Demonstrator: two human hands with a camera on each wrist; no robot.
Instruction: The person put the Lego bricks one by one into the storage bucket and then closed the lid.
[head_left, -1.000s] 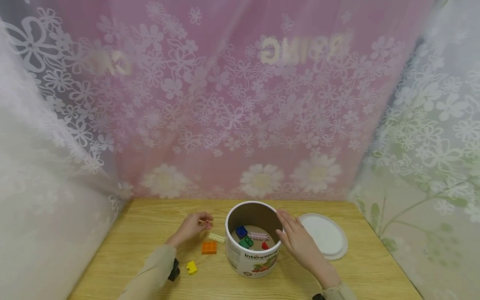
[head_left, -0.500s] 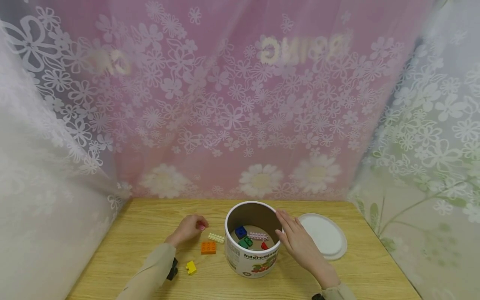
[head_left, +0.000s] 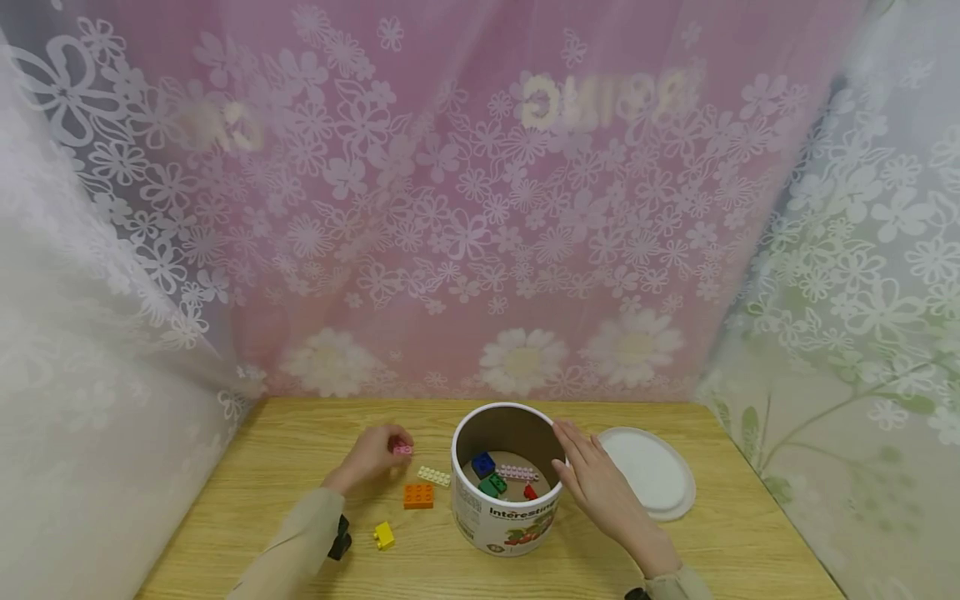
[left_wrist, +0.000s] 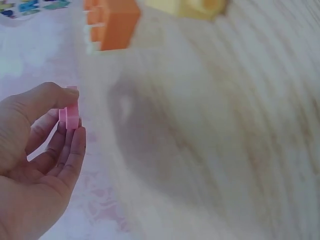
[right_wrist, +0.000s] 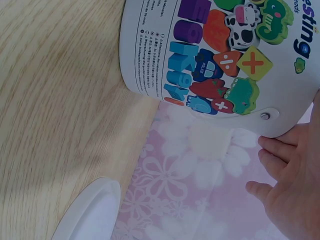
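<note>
My left hand [head_left: 371, 458] pinches a small pink toy brick [head_left: 403, 449] between thumb and fingers at the left of the table. In the left wrist view the pink brick shows side-on at the fingertips. Near that hand lie a cream studded brick [head_left: 433, 476], an orange brick [head_left: 418, 497] and a yellow brick [head_left: 384, 535]. My right hand [head_left: 600, 487] rests with fairly straight fingers against the right side of a white bucket [head_left: 468, 521]. Inside the bucket are a blue brick [head_left: 483, 463], a green brick [head_left: 492, 484], a light pink brick [head_left: 517, 472] and a red piece [head_left: 530, 492].
A round white lid [head_left: 648, 471] lies on the wooden table [head_left: 300, 433] at the right, behind the right hand. Flowered cloth [head_left: 517, 250] hangs at the back and along both sides. The bucket stands upright with its top uncovered.
My left hand has drawn slightly to the left, away from the bucket, with the pink brick, which now shows more clearly. The right hand and bucket stay in place.
</note>
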